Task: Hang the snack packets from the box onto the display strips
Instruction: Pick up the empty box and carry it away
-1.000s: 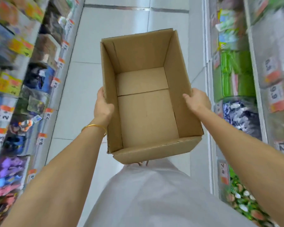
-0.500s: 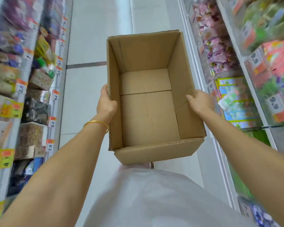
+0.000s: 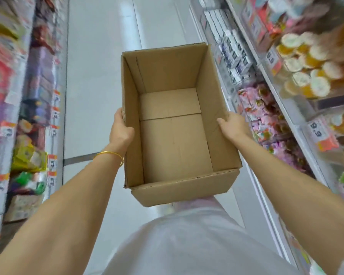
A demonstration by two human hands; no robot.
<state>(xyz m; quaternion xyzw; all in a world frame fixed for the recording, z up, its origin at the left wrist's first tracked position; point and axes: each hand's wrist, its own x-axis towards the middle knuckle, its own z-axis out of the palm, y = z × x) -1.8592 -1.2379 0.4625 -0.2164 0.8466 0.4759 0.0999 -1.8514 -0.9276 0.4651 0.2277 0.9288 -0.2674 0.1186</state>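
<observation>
Floor [image 3: 99,76]: pale glossy tiles, with a dark seam [image 3: 77,158] crossing at left.
Left shelving [image 3: 62,108]: blurred colourful packs; orange-and-white price tags [image 3: 52,162] along the edges.
Right shelving [image 3: 255,62]: white-and-blue cartons [image 3: 234,54], pink packets [image 3: 266,116] nearer, round yellow cups [image 3: 306,62] on a higher tier.
Clothing: white garment [image 3: 187,245] at bottom.
Wrist: thin gold bangle [image 3: 109,154].

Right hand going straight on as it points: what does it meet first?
The box itself: the right hand grips its right wall and angles inward, so it would probably push that wall.
</observation>
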